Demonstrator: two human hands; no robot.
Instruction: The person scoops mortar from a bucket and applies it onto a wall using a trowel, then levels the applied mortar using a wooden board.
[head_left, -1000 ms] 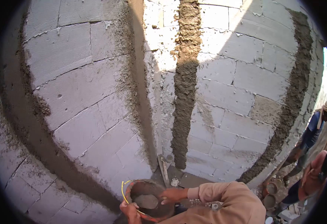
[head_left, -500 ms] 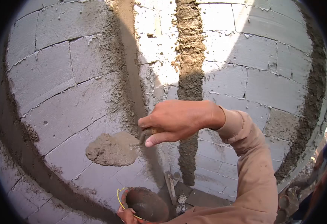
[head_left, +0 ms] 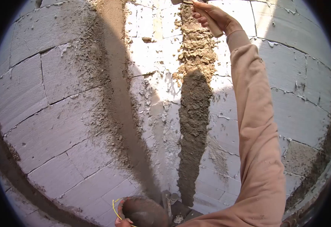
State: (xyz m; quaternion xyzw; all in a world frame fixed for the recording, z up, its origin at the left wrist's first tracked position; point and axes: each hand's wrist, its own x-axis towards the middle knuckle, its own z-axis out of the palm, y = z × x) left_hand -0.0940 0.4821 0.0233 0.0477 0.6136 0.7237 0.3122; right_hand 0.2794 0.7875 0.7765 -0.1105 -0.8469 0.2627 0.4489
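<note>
My right hand (head_left: 212,15) is raised at the top of the view, closed round the wooden handle of a trowel (head_left: 215,29). Its blade is mostly cut off by the upper edge, close to a rough vertical mortar strip (head_left: 195,113) on the block wall. At the bottom, my left hand (head_left: 123,223) grips the rim of a mortar-smeared bucket (head_left: 144,212) by its yellow handle (head_left: 114,206); only some fingers show. The bucket's inside is coated grey, and how much mortar it holds cannot be made out.
Pale block walls (head_left: 59,113) meet in a corner ahead. A smoother mortar strip (head_left: 122,113) runs down left of the rough one. Further mortar bands curve along the far left and right. Below stand a narrow board (head_left: 168,202) and dark slabs (head_left: 192,216).
My right hand has risen from mid-view to the top of the rough strip, taking the mortar-loaded trowel up with it. The view has tilted and shifted; my left hand stays at the bucket.
</note>
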